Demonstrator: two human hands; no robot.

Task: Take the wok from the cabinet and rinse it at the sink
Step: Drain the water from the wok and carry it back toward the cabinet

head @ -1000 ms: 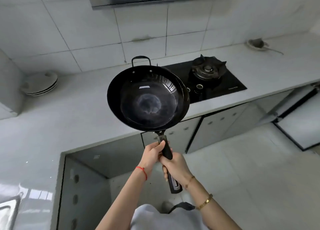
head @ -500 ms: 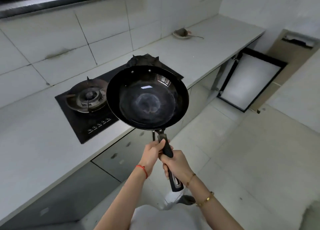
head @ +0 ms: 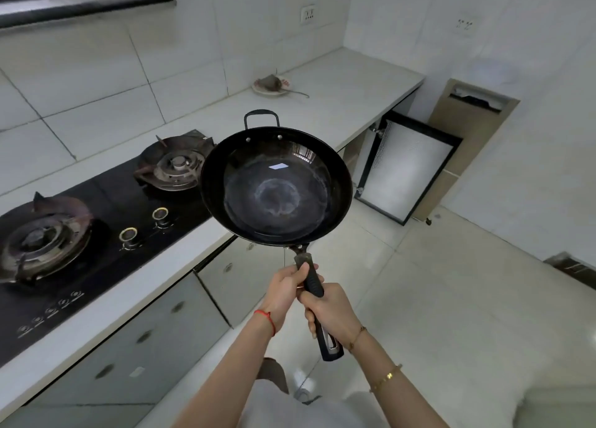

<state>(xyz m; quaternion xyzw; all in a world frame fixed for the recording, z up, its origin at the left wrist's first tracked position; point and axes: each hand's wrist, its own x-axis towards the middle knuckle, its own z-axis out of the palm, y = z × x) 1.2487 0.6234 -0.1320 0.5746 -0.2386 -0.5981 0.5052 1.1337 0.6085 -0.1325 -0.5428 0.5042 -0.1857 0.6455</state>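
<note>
- I see a black wok (head: 276,191) held up in the air in front of me, its bowl facing the camera and its rim overlapping the front edge of the surface (head: 322,105).
- Both hands wrap its long black handle (head: 314,293) — the left hand (head: 285,290) higher up, nearer the bowl, the right hand (head: 332,311) just below it and touching it.
- Each grip is clamped around the handle, fingers curled tight; the handle's end sticks out below the right hand.
- A small loop handle (head: 261,117) stands on the wok's far rim.
- The bowl holds nothing; a pale ring marks its centre.
- To the left, a black stove (head: 106,198) is set into the white surface, with two burners and two knobs.
- Farther back on the surface sits a small dish (head: 272,87) with something dark on it — I cannot tell what.
- At the right, a cabinet door (head: 408,171) hangs open over the pale tiled floor (head: 451,298).
- A red string circles the left wrist; gold bracelets circle the right.
</note>
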